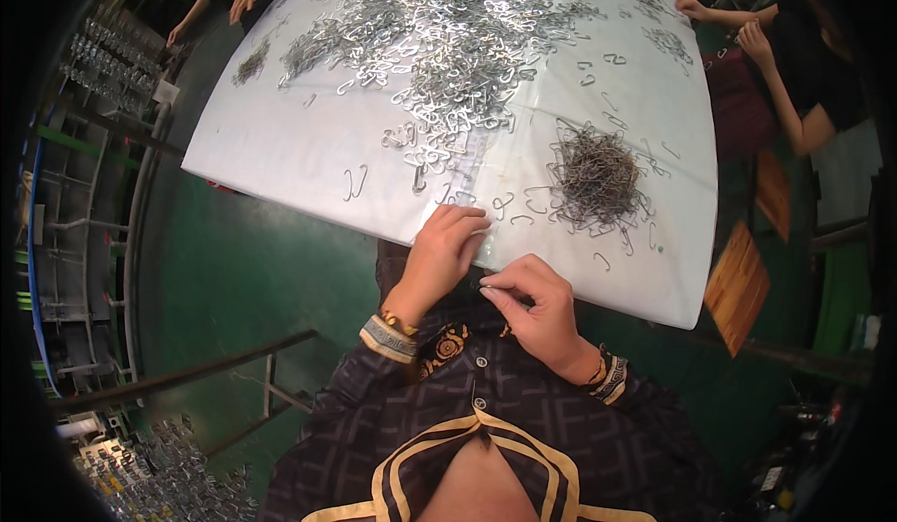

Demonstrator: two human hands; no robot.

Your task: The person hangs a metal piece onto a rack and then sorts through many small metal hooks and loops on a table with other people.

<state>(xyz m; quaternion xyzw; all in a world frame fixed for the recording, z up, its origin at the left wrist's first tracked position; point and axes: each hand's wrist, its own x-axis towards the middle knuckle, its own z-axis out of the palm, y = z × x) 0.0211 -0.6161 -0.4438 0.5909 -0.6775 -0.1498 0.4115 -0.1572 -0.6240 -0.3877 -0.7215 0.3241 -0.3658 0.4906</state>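
Metal hooks [465,62] lie in a heap on the white table [280,148] before me. My left hand [447,243] bends half-closed at the near edge; my right hand [540,307] pinches a small metal piece [486,286] between thumb and forefinger, though I cannot tell its shape, or whether the left holds anything.

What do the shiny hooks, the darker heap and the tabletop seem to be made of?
Shiny hooks: probably bright, smooth metal; they throw sharp silvery glints.
Darker heap: likely thin metal wire with a duller finish; its tangled pieces look grey-brown and glint only faintly.
Tabletop: white and smooth with a soft sheen, perhaps a plastic covering; what lies beneath cannot be told.
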